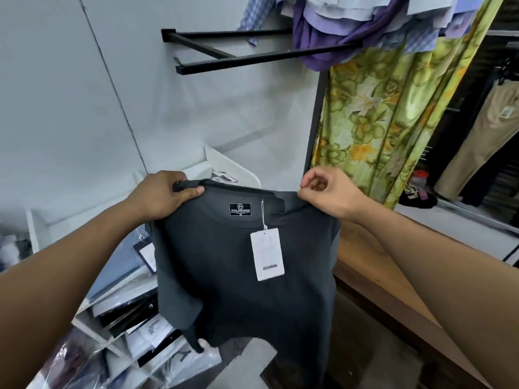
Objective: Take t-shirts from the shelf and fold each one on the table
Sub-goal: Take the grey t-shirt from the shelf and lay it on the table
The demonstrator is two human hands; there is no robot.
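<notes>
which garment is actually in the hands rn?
The dark grey t-shirt: left hand and right hand hold its shoulders, white tag hanging from the collar. The purple and blue shirts sit untouched on the black rack.

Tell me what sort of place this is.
Likely a clothing shop or its stockroom. The dark grey t-shirt held up by both hands still carries a white paper swing tag, packaged garments fill the white shelf unit, and shirts hang over a black metal wall rack.
</notes>
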